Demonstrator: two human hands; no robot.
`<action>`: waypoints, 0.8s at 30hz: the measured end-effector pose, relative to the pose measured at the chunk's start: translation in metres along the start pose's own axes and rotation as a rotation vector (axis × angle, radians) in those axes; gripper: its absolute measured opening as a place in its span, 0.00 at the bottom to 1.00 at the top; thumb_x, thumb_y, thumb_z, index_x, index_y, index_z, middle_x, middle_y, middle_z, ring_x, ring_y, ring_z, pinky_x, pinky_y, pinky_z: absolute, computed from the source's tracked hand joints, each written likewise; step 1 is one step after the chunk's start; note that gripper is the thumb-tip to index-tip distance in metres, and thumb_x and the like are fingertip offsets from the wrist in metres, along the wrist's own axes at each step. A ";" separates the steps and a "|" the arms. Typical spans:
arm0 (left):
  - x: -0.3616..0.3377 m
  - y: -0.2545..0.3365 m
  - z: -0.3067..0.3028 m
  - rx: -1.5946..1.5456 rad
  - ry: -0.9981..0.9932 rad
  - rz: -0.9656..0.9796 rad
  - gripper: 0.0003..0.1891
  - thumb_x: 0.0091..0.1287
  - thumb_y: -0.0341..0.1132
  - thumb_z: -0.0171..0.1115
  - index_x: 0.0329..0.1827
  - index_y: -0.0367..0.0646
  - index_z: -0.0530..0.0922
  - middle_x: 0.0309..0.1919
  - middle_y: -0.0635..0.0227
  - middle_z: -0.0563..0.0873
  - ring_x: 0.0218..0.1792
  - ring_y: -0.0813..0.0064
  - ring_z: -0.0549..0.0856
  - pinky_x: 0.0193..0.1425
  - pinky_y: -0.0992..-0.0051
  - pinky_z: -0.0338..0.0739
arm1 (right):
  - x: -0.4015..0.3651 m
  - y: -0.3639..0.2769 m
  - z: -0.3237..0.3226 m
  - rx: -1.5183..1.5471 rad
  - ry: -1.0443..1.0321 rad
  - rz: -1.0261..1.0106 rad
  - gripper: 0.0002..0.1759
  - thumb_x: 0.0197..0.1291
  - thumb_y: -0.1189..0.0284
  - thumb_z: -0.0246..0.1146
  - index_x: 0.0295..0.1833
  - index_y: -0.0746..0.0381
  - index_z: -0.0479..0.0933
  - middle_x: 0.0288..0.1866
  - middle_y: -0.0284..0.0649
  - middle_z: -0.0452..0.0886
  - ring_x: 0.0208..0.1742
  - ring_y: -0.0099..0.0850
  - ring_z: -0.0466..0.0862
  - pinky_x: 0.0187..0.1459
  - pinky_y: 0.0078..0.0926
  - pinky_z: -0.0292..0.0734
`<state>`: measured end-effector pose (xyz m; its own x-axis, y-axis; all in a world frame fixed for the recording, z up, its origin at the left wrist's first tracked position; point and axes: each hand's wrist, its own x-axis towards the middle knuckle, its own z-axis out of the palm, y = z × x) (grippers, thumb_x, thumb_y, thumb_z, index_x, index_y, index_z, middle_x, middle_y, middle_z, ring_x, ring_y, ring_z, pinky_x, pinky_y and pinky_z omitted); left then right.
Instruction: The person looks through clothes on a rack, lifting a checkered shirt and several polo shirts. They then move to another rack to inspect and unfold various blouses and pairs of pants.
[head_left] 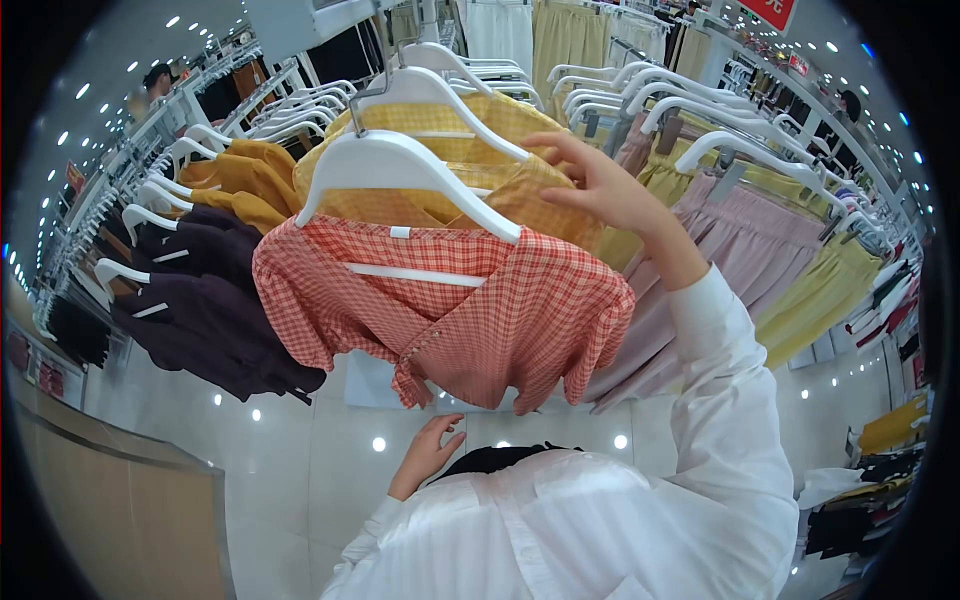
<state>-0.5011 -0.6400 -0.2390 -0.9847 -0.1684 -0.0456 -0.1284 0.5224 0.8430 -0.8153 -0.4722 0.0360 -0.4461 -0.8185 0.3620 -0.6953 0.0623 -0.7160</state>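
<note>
Yellow blouse (pixel 535 205) hangs beside right hand (pixel 605 190), fingers parted; left hand (pixel 430 450) below, loosely curled.

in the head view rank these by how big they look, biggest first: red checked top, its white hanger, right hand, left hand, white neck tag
1. Red checked top
2. White hanger
3. Right hand
4. Left hand
5. White neck tag
</note>
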 end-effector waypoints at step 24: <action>0.025 0.034 0.034 -0.034 -0.179 0.068 0.19 0.61 0.40 0.58 0.53 0.43 0.73 0.47 0.60 0.79 0.45 0.66 0.80 0.47 0.72 0.73 | -0.285 0.074 -0.043 0.274 1.227 0.437 0.31 0.59 0.73 0.58 0.68 0.57 0.56 0.60 0.44 0.65 0.59 0.30 0.66 0.58 0.25 0.61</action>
<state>-0.5340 -0.5980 -0.2293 -0.9966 0.0189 -0.0800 -0.0600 0.4981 0.8650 -0.7637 -0.2100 -0.0948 -0.9183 0.2898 0.2696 -0.2954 -0.0487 -0.9541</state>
